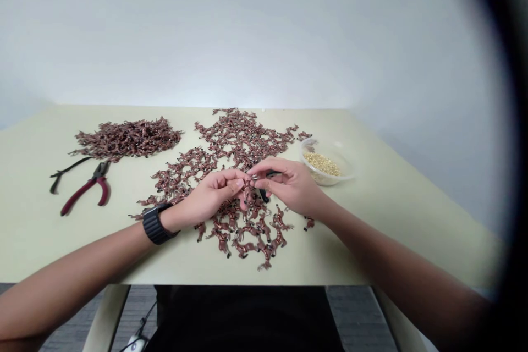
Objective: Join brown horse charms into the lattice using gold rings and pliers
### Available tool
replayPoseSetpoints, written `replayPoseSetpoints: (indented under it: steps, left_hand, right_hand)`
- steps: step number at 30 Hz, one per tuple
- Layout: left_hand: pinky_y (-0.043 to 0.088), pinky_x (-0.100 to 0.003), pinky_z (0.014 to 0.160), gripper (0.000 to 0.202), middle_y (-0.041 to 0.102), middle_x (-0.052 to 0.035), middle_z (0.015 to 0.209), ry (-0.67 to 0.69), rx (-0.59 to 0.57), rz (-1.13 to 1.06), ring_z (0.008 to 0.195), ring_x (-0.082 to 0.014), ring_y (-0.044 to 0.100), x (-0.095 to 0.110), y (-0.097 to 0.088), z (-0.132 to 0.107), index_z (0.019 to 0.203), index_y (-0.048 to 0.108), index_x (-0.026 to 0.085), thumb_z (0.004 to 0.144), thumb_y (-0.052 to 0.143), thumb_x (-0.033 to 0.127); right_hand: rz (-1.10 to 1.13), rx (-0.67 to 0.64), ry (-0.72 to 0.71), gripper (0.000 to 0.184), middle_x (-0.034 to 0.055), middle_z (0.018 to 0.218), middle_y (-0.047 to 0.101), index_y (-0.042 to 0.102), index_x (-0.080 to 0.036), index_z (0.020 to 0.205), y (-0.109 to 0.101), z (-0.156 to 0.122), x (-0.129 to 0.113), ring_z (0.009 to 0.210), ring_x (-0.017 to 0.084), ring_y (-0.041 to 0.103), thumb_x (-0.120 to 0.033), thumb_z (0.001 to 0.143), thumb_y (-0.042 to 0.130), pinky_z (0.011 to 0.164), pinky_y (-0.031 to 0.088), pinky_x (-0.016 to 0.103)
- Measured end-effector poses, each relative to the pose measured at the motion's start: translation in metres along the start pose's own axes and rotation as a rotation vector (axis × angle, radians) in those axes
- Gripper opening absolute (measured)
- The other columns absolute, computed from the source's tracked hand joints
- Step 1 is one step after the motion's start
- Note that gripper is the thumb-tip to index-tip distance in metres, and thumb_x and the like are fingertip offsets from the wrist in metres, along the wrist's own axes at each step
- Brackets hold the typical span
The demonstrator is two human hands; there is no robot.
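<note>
In front of me, over the spread of figurines, my left hand (214, 192) pinches a small brown deer-like figurine (247, 191) between thumb and fingers. My right hand (291, 184) meets it there, its thumb and forefinger closed at the figurine's upper end. Black handle parts of a tool (264, 196) show beneath and behind the right fingers; most of it is hidden, and its kind is unclear. Any tiny part between the right fingertips is too small to make out. Many similar brown figurines (243, 250) lie under and around both hands.
A heap of brown figurines (127, 138) sits at the back left. Nearer lie red-handled pliers (88, 187) and a black-handled tool (66, 171). A clear plastic bowl (344, 176) with small gold pieces (324, 164) stands right of my hands. The table's front edge runs below my forearms.
</note>
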State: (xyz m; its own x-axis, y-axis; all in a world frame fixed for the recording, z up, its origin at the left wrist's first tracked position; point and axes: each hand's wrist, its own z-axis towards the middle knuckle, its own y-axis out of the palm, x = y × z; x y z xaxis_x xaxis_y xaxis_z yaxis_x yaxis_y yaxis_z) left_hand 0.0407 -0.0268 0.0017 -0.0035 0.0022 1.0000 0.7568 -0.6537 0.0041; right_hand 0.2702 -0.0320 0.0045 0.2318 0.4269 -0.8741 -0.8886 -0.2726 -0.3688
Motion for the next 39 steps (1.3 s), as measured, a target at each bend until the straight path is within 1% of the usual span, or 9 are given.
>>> replayPoseSetpoints:
  steps: [5,12,22,24,26,30,33,36,39]
  left_hand:
    - [0.052,-0.031,0.078,0.031,0.070,-0.0042,0.084,-0.001,0.021,0.145,0.078,-0.0173,0.069,0.003,0.004,-0.002,0.120,0.060,0.018,0.105,0.049,0.042]
    - [0.051,-0.032,0.072,0.052,0.074,-0.0041,0.093,0.107,0.189,0.863,0.078,-0.0208,0.070,0.007,0.010,-0.009,0.139,0.048,0.024,0.097,0.060,0.053]
    - [0.047,-0.028,0.063,0.025,0.073,-0.0082,0.094,0.450,0.169,1.375,0.074,-0.0183,0.067,-0.013,-0.002,-0.005,0.122,0.054,0.015,0.109,0.039,0.029]
    - [0.048,-0.028,0.063,0.024,0.073,-0.0078,0.093,0.449,0.176,1.371,0.074,-0.0177,0.067,-0.013,-0.003,-0.004,0.120,0.054,0.015,0.109,0.039,0.029]
    - [0.047,-0.028,0.062,0.024,0.072,-0.0066,0.089,0.422,0.193,1.362,0.072,-0.0174,0.066,-0.012,-0.003,-0.004,0.119,0.054,0.016,0.109,0.039,0.030]
    - [0.043,-0.029,0.060,0.024,0.067,-0.0037,0.080,0.354,0.179,1.333,0.066,-0.0171,0.060,-0.010,-0.004,-0.004,0.114,0.054,0.017,0.109,0.037,0.033]
    - [0.038,-0.029,0.057,0.024,0.060,-0.0009,0.072,0.292,0.166,1.293,0.060,-0.0165,0.054,-0.010,-0.006,-0.003,0.109,0.051,0.018,0.109,0.033,0.035]
    - [0.033,-0.028,0.055,0.024,0.054,0.0018,0.066,0.212,0.162,1.239,0.054,-0.0161,0.049,-0.010,-0.007,-0.002,0.109,0.048,0.020,0.109,0.030,0.036]
    - [0.030,-0.028,0.054,0.024,0.049,0.0037,0.061,0.152,0.166,1.191,0.051,-0.0165,0.046,-0.009,-0.009,-0.003,0.109,0.046,0.021,0.109,0.029,0.038]
  right_hand:
    - [-0.131,0.105,-0.105,0.012,0.0038,0.095,0.075,0.076,-0.023,0.100,0.003,-0.001,0.003,0.079,0.016,0.069,-0.025,0.092,0.067,0.065,0.058,0.028]
    - [-0.331,0.201,-0.199,0.011,0.0030,0.093,0.078,0.076,-0.021,0.100,0.008,-0.002,0.005,0.073,0.014,0.069,-0.024,0.091,0.069,0.067,0.056,0.027]
    - [-0.345,0.134,-0.232,0.014,0.0041,0.092,0.076,0.074,-0.021,0.101,0.014,-0.004,-0.001,0.072,0.015,0.067,-0.030,0.092,0.070,0.065,0.057,0.028]
    - [-0.323,0.136,-0.205,0.016,0.0047,0.092,0.076,0.073,-0.022,0.103,0.002,-0.003,-0.006,0.067,0.014,0.065,-0.034,0.095,0.066,0.054,0.053,0.026]
    - [-0.335,0.272,-0.129,0.023,0.0057,0.088,0.075,0.073,-0.023,0.101,-0.023,0.000,-0.007,0.059,0.013,0.061,-0.035,0.101,0.053,0.044,0.045,0.025]
    - [-0.624,0.494,0.148,0.026,0.0060,0.079,0.072,0.072,-0.021,0.090,-0.091,0.006,0.011,0.058,0.015,0.057,-0.034,0.098,0.051,0.050,0.041,0.030]
    - [-0.885,0.172,0.457,0.024,0.0046,0.070,0.069,0.071,-0.021,0.074,-0.130,0.011,0.037,0.061,0.019,0.059,-0.037,0.088,0.062,0.056,0.039,0.031]
    - [-0.943,-0.119,0.570,0.016,0.0040,0.072,0.070,0.070,-0.021,0.072,-0.142,0.014,0.056,0.067,0.019,0.061,-0.035,0.081,0.067,0.060,0.040,0.029]
    - [-0.888,-0.143,0.553,0.012,0.0044,0.079,0.073,0.072,-0.021,0.075,-0.142,0.015,0.062,0.072,0.019,0.063,-0.031,0.080,0.066,0.063,0.042,0.028]
